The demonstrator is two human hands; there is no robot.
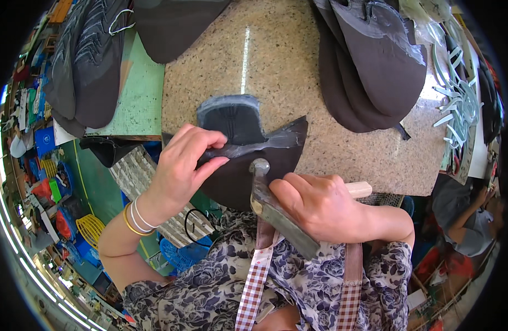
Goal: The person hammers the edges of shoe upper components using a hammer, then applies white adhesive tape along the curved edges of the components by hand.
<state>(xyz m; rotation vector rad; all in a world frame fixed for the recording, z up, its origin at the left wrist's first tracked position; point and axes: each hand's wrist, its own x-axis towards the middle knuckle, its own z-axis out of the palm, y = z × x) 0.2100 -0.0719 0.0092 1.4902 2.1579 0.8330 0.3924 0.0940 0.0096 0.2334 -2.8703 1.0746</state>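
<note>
As the head view looks down on the speckled bench (287,55), the dark piece (226,179) lies at its near edge, toward the near left corner. The left hand (182,160) is mostly closed, thumb and forefinger pinching the greyish folded band along the piece's far side, the other fingers curled in. The right hand (323,207) is wrapped in a full fist around a hammer (284,220), whose rounded face sits over the piece; whether it touches, I cannot tell. Just beyond the band is a curved black part with a fuzzy grey rim (229,121); whether it is joined to the piece is unclear.

The piece looks thin, light and pliable, so it should crease readily and slide rather than break. Its smooth band may be a little slick or tacky. A pinch close beside the fold, fingertips clear of the hammer face, would likely steady it best. The hammer, with its long metal head, is probably weighty toward the front; its pale wooden handle is the place to grip. A stack of similar dark pieces (370,94) lies toward the far right corner.
</note>
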